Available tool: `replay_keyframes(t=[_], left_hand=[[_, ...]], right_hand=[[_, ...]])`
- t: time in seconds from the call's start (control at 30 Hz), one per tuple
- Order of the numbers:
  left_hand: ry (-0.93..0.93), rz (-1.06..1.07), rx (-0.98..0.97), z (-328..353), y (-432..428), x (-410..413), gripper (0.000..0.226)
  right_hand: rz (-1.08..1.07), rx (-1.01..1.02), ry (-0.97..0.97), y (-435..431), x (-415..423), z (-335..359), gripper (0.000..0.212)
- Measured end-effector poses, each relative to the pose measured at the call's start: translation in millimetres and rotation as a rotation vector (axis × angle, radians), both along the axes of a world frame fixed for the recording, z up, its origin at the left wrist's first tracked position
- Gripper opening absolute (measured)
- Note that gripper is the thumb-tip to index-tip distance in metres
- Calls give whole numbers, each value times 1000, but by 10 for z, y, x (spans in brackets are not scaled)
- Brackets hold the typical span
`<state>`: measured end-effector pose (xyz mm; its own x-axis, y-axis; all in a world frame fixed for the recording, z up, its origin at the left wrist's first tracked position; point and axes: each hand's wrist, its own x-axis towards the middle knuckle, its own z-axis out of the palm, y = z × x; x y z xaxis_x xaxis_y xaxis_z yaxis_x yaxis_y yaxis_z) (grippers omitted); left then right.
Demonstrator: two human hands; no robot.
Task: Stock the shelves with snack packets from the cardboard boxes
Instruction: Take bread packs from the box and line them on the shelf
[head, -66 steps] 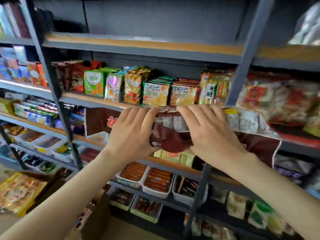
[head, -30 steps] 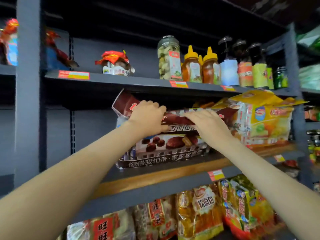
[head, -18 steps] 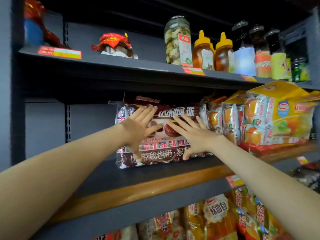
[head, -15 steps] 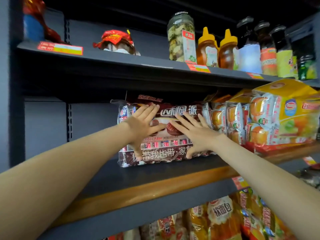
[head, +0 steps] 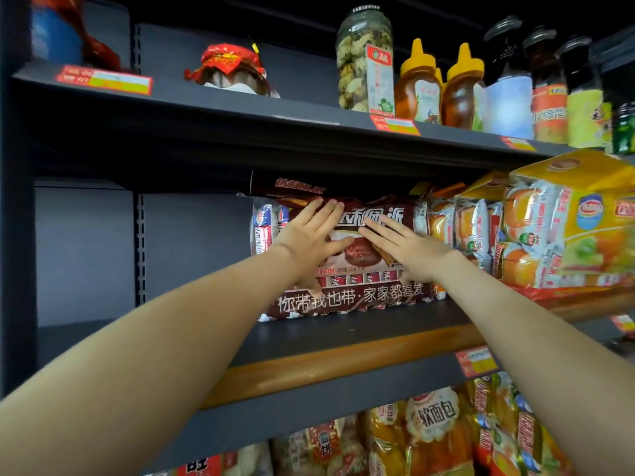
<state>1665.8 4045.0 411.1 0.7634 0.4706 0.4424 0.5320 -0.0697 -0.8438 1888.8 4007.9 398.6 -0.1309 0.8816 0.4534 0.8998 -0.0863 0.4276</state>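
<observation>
A large brown snack packet (head: 350, 298) with white lettering and a picture of chocolate pies stands upright on the dark shelf (head: 343, 341) with a wooden front strip. My left hand (head: 311, 243) lies flat against the packet's left front, fingers straight and spread. My right hand (head: 403, 247) presses flat on its right front. A second brown packet (head: 292, 187) shows behind its top. No cardboard box is in view.
Yellow and orange cake packets (head: 556, 228) fill the shelf right of the brown packet. The shelf above (head: 240, 108) holds a red-wrapped jar (head: 228, 70), a pickle jar (head: 364, 60), honey bottles (head: 419, 84) and sauce bottles. More snack bags (head: 429, 438) sit below. A grey upright (head: 15, 201) stands left.
I lifted the brown packet from the lower shelves onto this shelf, let go of its top and laid both palms flat on its front. In the last half second it stands a little further back.
</observation>
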Motion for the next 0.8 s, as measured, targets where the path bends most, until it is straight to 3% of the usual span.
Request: replay_keyframes(t=[0.17, 0.37, 0.47, 0.6, 0.8], left_hand=[[-200, -36, -96, -69, -266, -48, 80], [-607, -90, -235, -186, -1084, -199, 50], [-802, -229, -212, -454, -1550, -489, 42], [-910, -392, -117, -1042, -2091, -1130, 36], [-1028, -144, -149, -2139, -3019, -2524, 42]], right_hand=[[86, -42, 191, -174, -187, -24, 102], [349, 185, 493, -719, -728, -205, 56], [550, 266, 558, -1125, -1200, -435, 46], [843, 267, 661, -1589, -1975, -938, 42], [1130, 164, 721, -2123, -3439, -1889, 24]])
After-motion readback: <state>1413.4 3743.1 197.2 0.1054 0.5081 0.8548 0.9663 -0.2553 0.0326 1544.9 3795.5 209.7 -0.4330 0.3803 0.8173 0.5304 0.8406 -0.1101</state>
